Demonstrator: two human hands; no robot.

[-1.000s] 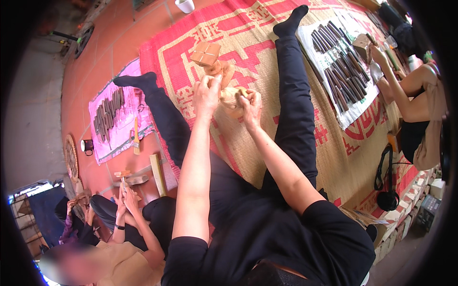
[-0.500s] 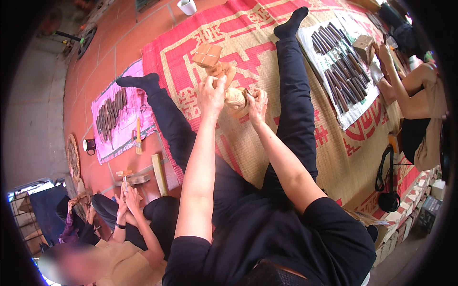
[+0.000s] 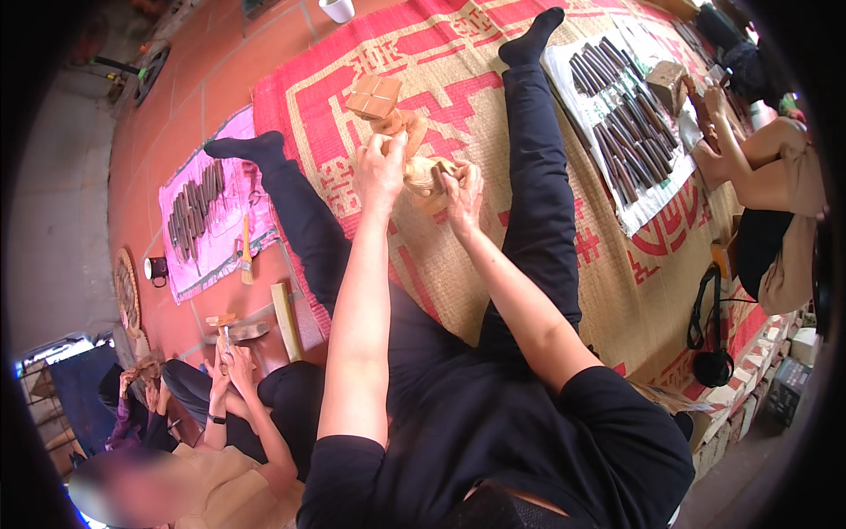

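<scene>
Between my outstretched legs I hold a carved wooden figure (image 3: 425, 181). Its square block base (image 3: 374, 97) points away from me and its pale rounded end is nearest me. My left hand (image 3: 379, 172) is closed around the figure's middle, partly hiding it. My right hand (image 3: 464, 196) pinches a small dark flat piece (image 3: 443, 171), pressed against the rounded end. What that piece is made of is too small to tell.
A red and straw-coloured mat (image 3: 423, 300) lies under me. Rows of dark-handled tools (image 3: 630, 132) cover a white cloth at right; more tools (image 3: 196, 212) lie on a pink cloth at left, near a brush (image 3: 247, 256). Two people work at lower left, another at right.
My right hand has shifted slightly left and down over the rounded end with the dark piece. My left hand keeps its grip. The whole view has slid a little.
</scene>
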